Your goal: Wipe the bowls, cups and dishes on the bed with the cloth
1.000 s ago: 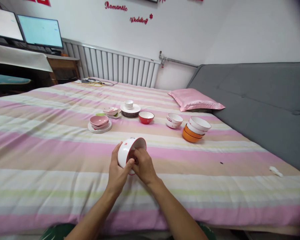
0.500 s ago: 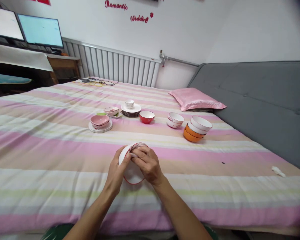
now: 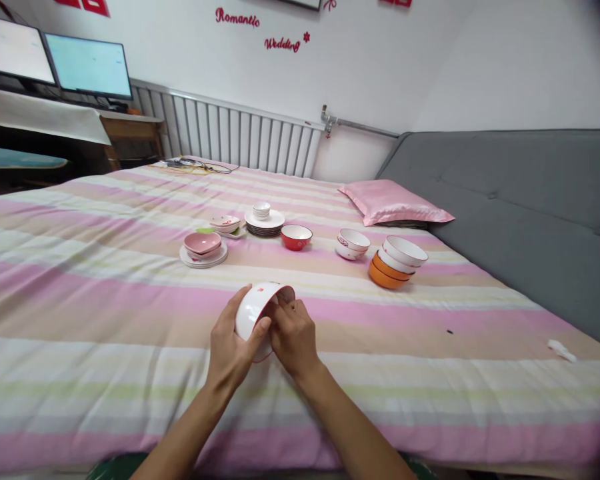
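A white bowl with a red rim and small red marks [image 3: 251,313] is tilted on its side above the bed, its mouth toward the right. My left hand [image 3: 233,347] is wrapped round the outside of this bowl, with the thumb at the rim. Curled fingers of my right hand [image 3: 293,337] reach into the bowl's mouth; their tips are hidden, and whatever they hold cannot be made out. Beyond the hands stands a red bowl with a white inside [image 3: 296,241]. To its right are two stacked white patterned bowls [image 3: 351,248].
Orange and white bowls [image 3: 390,272] are stacked at the right. Pink heart-like bowls [image 3: 203,243] sit on white plates [image 3: 189,260] at the left. Small white bowls [image 3: 261,211] top a plate stack [image 3: 276,219]. A pink pillow [image 3: 393,203] lies by the grey headboard [image 3: 520,180].
The bowl has turned in my left hand, so more of its outside shows. My right hand has moved slightly down, its fingers deeper inside the bowl. The camera view has tilted up slightly.
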`<action>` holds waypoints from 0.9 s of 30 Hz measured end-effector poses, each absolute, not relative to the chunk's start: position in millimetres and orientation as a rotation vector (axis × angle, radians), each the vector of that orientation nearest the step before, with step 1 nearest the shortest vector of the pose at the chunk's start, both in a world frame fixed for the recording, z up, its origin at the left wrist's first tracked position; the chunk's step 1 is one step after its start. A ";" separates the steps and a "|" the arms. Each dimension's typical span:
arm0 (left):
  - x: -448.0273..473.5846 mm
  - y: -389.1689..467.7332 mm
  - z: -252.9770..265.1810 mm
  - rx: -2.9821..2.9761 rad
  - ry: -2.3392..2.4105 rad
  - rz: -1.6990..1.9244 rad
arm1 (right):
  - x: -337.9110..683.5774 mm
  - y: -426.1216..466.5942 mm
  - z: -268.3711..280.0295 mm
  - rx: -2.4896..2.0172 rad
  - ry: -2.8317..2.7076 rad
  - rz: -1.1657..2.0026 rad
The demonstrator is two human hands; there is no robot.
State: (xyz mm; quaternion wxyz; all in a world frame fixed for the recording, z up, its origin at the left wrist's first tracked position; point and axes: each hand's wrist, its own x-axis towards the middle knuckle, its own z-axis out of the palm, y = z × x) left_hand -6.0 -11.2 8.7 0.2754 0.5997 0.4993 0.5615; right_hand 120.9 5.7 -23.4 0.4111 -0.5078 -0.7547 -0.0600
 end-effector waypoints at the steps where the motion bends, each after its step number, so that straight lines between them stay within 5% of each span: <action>1: -6.7 -10.3 8.3 1.622 1.339 1.529 | 121.2 5.5 -22.2 -1.289 -1.909 -0.101; 7: -4.6 -7.6 11.8 1.568 1.282 1.596 | 130.9 0.9 0.6 -1.108 -2.049 0.140; 17: -4.7 -1.4 2.6 1.470 1.147 1.496 | 140.3 5.2 11.5 -0.982 -1.948 -0.546; 27: -5.5 -4.0 9.9 1.680 1.181 1.635 | 125.9 2.9 -2.6 -1.253 -1.858 -0.236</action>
